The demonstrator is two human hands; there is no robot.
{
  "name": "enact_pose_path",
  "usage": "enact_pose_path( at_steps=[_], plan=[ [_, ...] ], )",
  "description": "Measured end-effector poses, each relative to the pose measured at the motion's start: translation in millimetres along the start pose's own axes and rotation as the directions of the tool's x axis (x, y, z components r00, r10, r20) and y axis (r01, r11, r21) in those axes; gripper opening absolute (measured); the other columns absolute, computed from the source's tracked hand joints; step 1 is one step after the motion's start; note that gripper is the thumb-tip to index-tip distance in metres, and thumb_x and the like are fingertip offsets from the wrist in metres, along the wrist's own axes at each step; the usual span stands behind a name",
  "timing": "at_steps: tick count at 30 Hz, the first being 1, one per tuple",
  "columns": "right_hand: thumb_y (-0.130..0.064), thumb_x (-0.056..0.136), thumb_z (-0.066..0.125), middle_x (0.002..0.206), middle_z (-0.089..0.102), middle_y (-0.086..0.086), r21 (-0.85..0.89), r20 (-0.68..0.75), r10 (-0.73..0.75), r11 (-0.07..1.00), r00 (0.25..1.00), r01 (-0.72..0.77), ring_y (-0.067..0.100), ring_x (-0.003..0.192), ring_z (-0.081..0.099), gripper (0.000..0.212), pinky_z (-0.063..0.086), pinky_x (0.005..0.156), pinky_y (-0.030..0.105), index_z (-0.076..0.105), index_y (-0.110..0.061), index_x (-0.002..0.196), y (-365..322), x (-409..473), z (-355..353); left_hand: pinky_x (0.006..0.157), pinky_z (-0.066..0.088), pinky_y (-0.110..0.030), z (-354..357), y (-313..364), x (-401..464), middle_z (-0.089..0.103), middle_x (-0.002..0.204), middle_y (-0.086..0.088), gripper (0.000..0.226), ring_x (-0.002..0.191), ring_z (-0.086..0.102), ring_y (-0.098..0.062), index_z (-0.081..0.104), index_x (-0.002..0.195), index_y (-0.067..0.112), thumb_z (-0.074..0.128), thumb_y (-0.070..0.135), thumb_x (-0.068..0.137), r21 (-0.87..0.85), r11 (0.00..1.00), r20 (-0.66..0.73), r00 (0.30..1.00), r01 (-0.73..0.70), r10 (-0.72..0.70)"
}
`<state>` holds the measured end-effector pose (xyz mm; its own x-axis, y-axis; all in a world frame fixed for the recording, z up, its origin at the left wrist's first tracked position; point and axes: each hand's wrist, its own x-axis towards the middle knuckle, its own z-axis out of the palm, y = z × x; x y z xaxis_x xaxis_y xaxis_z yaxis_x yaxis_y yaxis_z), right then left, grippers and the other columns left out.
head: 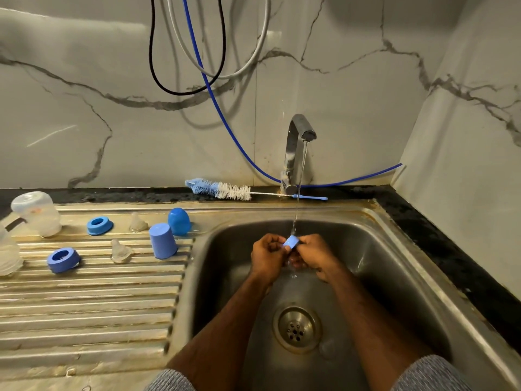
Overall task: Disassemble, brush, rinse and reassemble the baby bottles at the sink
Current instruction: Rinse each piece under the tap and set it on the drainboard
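Over the sink basin [375, 258], my left hand [266, 256] and my right hand [314, 255] together hold a small blue bottle part [291, 242] under the running stream from the tap [298, 142]. Fingers of both hands curl round it. On the ribbed drainboard [84, 300] to the left lie two blue screw rings [99, 224] [63, 259], two clear teats [138, 222] [120, 252], two blue caps [162, 240] [179, 221], and an upturned clear bottle [36, 213]. Another clear bottle [8, 255] is cut off at the left edge.
A blue and white bottle brush [222, 189] lies along the back ledge behind the sink. Blue, black and white hoses [208, 83] hang on the marble wall. The drain [296, 328] sits in the basin floor. A dark counter edge [439, 249] runs on the right.
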<state>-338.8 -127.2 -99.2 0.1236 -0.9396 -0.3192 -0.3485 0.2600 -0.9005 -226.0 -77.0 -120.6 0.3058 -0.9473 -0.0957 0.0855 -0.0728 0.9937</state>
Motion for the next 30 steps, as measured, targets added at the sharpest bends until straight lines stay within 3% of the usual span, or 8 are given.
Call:
enact_pose_path(
  at_steps=[2,6,8,11,16,19,23,30],
  plan=[
    [-0.011,0.097,0.048,0.094,0.074,0.019,0.090,0.062,0.031,0.995,0.998,-0.037,0.024,0.075,0.067,0.026,0.058,0.071,0.038,0.071,-0.003,0.105,-2.7,-2.6,-2.3,0.082,0.063,-0.045,-1.7,-1.2,3.2,0.074,0.096,-0.016,0.016,0.090,0.075,-0.030,0.067,0.104,0.009,0.069,0.000,0.091,0.000,1.000,-0.037,0.999,-0.014,0.014],
    [-0.025,0.101,0.042,0.091,0.073,0.014,0.263,0.118,0.076,0.959,0.990,-0.105,0.027,0.082,0.070,0.031,0.056,0.078,0.041,0.066,-0.008,0.110,-3.1,-2.4,-4.5,0.085,0.062,-0.042,-3.9,-1.0,5.4,0.073,0.103,-0.012,0.024,0.094,0.074,-0.025,0.066,0.108,0.012,0.069,-0.003,0.090,-0.004,1.000,-0.088,0.996,-0.024,0.023],
    [-0.031,0.104,0.045,0.095,0.074,0.014,0.243,0.115,0.033,0.968,0.993,-0.061,0.026,0.083,0.071,0.031,0.057,0.077,0.041,0.066,-0.010,0.115,0.3,1.5,-3.0,0.085,0.062,-0.042,-3.2,-2.3,5.8,0.073,0.103,-0.011,0.026,0.095,0.073,-0.025,0.065,0.109,0.012,0.068,-0.005,0.089,-0.006,1.000,-0.089,0.996,-0.029,0.028],
    [-0.024,0.104,0.050,0.103,0.075,0.014,0.241,0.120,-0.039,0.970,0.992,0.009,0.025,0.088,0.071,0.026,0.059,0.081,0.040,0.066,-0.012,0.120,3.9,5.4,-3.3,0.083,0.062,-0.041,-2.9,-5.4,7.1,0.073,0.101,-0.009,0.029,0.093,0.073,-0.025,0.064,0.112,0.012,0.068,-0.005,0.089,0.013,1.000,-0.109,0.994,-0.017,0.018],
    [0.002,0.095,0.059,0.098,0.074,0.011,0.304,0.111,-0.135,0.948,0.985,0.096,0.020,0.083,0.072,0.022,0.059,0.069,0.031,0.064,-0.009,0.114,-2.7,-1.0,-10.0,0.054,0.055,-0.028,-4.6,-7.4,8.4,0.075,0.087,-0.018,0.012,0.069,0.069,-0.021,0.072,0.104,0.009,0.066,0.004,0.095,-0.021,0.999,-0.104,0.994,0.043,-0.045],
    [0.015,0.085,0.064,0.101,0.071,0.014,0.164,0.078,-0.182,0.972,0.980,0.167,0.023,0.085,0.072,0.032,0.059,0.064,0.029,0.061,-0.007,0.107,1.0,-0.6,-15.2,0.062,0.056,-0.028,-3.2,-8.6,10.0,0.078,0.091,-0.010,0.022,0.076,0.072,-0.020,0.075,0.110,0.011,0.061,0.000,0.096,-0.057,0.998,-0.039,0.999,0.023,-0.026],
    [0.012,0.068,0.080,0.097,0.072,0.009,-0.147,0.023,-0.308,0.940,0.951,0.308,0.024,0.092,0.071,0.042,0.061,0.080,0.039,0.061,-0.012,0.097,4.0,0.9,-17.2,0.074,0.060,-0.032,-4.9,-9.5,11.2,0.079,0.097,-0.005,0.032,0.086,0.074,-0.020,0.076,0.112,0.014,0.064,-0.006,0.091,-0.058,0.998,-0.007,1.000,-0.006,0.006],
    [0.001,0.069,0.085,0.087,0.069,-0.001,-0.349,0.011,-0.396,0.859,0.918,0.374,0.014,0.083,0.066,0.039,0.053,0.071,0.025,0.056,-0.020,0.084,5.8,1.6,-15.4,0.079,0.063,-0.032,-5.9,-8.9,12.1,0.077,0.099,-0.001,0.029,0.092,0.074,-0.016,0.076,0.107,0.015,0.065,-0.006,0.091,0.021,0.999,-0.041,0.998,-0.041,0.041]
  ],
)
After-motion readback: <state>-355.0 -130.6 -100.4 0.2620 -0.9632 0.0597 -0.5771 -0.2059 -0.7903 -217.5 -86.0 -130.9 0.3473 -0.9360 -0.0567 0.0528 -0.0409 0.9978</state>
